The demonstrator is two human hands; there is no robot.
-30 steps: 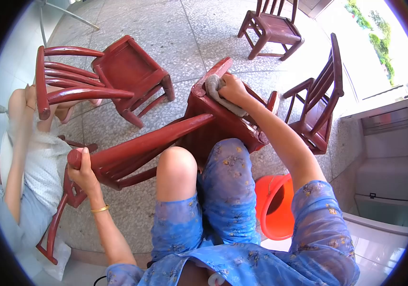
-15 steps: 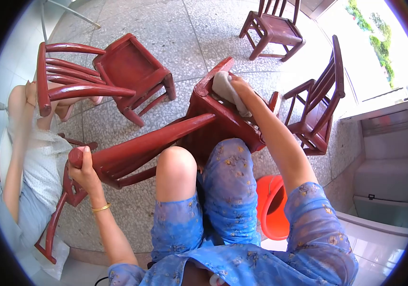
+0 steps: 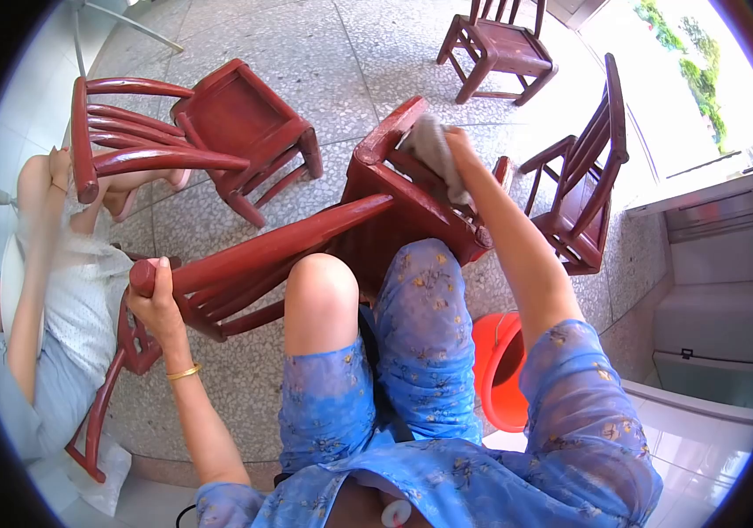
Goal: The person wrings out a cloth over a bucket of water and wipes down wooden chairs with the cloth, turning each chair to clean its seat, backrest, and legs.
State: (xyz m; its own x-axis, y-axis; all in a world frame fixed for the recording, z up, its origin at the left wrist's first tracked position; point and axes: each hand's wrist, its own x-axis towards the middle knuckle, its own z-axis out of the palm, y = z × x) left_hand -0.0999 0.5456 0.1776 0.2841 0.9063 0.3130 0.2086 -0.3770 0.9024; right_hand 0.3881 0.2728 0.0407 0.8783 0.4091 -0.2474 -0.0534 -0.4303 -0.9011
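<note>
A dark red wooden chair [image 3: 297, 231] lies tipped across in front of my knees, its back toward the left and its legs toward the upper right. My left hand [image 3: 158, 304] is wrapped round the end of its back post. At the other end my right hand [image 3: 463, 151] grips a grey cloth [image 3: 434, 148] and presses it against the underside, between the legs. The cloth hides part of the chair frame there, and my fingers are partly covered.
Another red chair [image 3: 240, 114] stands at upper left, with more chairs at the top [image 3: 504, 48] and right [image 3: 581, 189]. An orange bucket [image 3: 501, 378] is beside my right knee. A person [image 3: 64, 308] sits at the left edge. A white cabinet [image 3: 711, 326] is at right.
My right hand has moved slightly to the right with the cloth along the chair's underside. My left hand keeps its hold, and the view has shifted a little.
</note>
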